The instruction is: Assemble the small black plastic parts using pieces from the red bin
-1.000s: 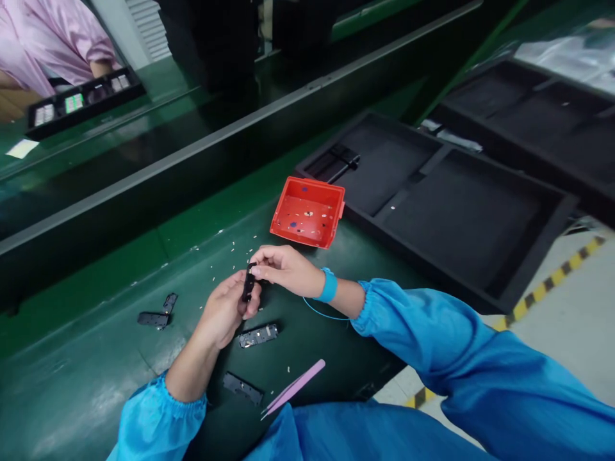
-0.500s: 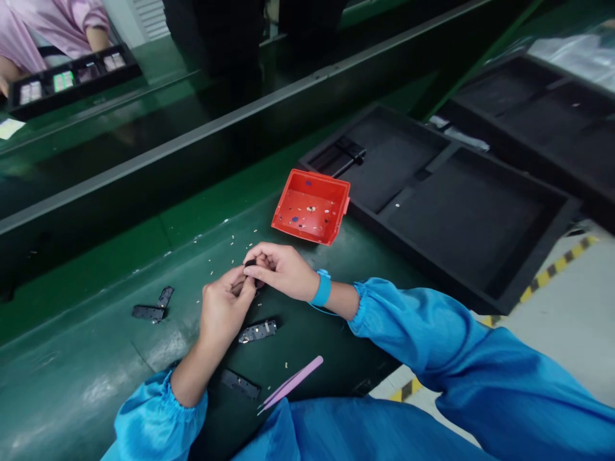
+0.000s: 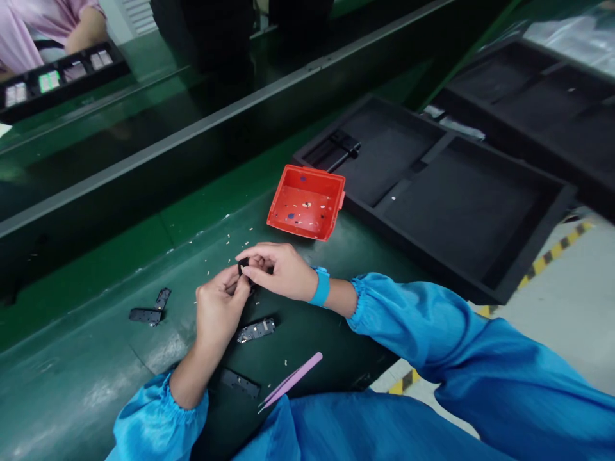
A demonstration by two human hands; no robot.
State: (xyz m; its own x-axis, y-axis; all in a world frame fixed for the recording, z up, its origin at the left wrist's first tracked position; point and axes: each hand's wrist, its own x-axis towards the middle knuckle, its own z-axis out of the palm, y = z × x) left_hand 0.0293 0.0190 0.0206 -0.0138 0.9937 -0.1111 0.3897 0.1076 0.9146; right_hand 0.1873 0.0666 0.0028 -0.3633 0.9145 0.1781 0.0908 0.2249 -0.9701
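I see the green desk (image 3: 96, 384) carrying a big black foam tray (image 3: 446, 211) at the right, with a red bin (image 3: 307, 203) just beside its near-left edge. My left hand (image 3: 218, 310) and right hand (image 3: 281, 272) meet above the desk, fingers of both pinched together on one small black part (image 3: 243, 264). Near them lie a dark plate (image 3: 256, 330), pink tweezers (image 3: 291, 380) and two black pieces (image 3: 148, 310) farther left.
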